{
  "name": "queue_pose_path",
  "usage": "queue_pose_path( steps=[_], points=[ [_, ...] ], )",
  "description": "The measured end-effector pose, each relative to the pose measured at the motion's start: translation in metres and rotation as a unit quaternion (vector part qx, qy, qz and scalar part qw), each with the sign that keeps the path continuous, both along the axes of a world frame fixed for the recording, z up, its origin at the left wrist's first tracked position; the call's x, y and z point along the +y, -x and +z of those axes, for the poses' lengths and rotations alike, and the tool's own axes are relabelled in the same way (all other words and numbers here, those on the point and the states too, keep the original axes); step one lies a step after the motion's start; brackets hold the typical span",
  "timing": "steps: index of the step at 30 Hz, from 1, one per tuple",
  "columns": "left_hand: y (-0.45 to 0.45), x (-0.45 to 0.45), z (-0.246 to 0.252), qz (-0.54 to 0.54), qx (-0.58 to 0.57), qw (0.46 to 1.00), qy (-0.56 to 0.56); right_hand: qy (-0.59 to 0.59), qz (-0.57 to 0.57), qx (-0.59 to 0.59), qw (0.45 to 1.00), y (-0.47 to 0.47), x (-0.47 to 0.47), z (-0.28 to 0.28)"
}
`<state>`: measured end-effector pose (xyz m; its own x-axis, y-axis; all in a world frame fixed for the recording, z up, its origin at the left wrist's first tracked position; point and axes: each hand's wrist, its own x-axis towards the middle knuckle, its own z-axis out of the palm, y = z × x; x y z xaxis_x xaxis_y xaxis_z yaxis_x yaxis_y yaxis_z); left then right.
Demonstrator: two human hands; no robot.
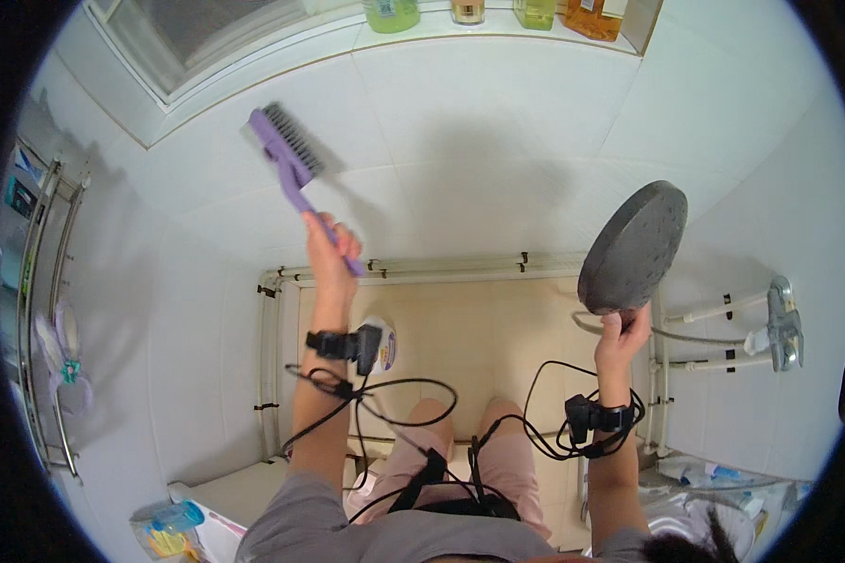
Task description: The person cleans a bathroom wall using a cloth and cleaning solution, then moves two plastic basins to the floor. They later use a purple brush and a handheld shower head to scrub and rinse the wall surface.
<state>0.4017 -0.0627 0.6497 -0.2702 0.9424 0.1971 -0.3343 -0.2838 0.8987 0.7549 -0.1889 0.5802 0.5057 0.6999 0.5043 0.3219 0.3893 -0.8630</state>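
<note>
My left hand [332, 243] grips the handle of a purple scrub brush [290, 151]. The brush points up and to the left before the white tiled wall, its dark bristles facing right. I cannot tell whether they touch the tiles. On the right, my right hand [623, 338] is closed around the base of a large round dark grey shower head [634, 246] with drops on its surface. Its disc is tilted, and the side with the nozzles is not visible. Behind that hand a shower hose [704, 339] runs to the mixer tap [786, 324] on the right wall.
Several bottles, including a green one [391, 14], line the window ledge. Pipes [451, 271] follow the wall's foot. A white bottle [387, 345] stands on the beige floor behind my left wrist. A metal rack [49, 281] hangs at left. Black cables [408, 401] loop from both wrists.
</note>
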Motion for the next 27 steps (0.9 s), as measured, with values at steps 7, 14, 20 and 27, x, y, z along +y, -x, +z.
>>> queue_pose_path(
  steps=[7, 14, 20, 27],
  points=[
    [-0.100, 0.063, -0.052, -0.047, 0.281, 0.955, 0.077, -0.017, -0.040, -0.006, 0.999, -0.059, 0.018, -0.022],
    [-0.043, 0.087, 0.041, 0.129, 0.694, 0.697, -0.124, -0.012, -0.079, -0.059, 0.995, -0.094, 0.020, -0.021],
    [-0.043, 0.090, 0.116, 0.079, 0.853, 0.449, -0.254, -0.051, -0.076, -0.028, 0.995, -0.104, 0.027, -0.029],
    [-0.021, 0.064, 0.163, 0.082, 0.882, 0.411, -0.217, -0.066, -0.070, -0.032, 0.995, -0.093, 0.020, -0.029]
  ],
)
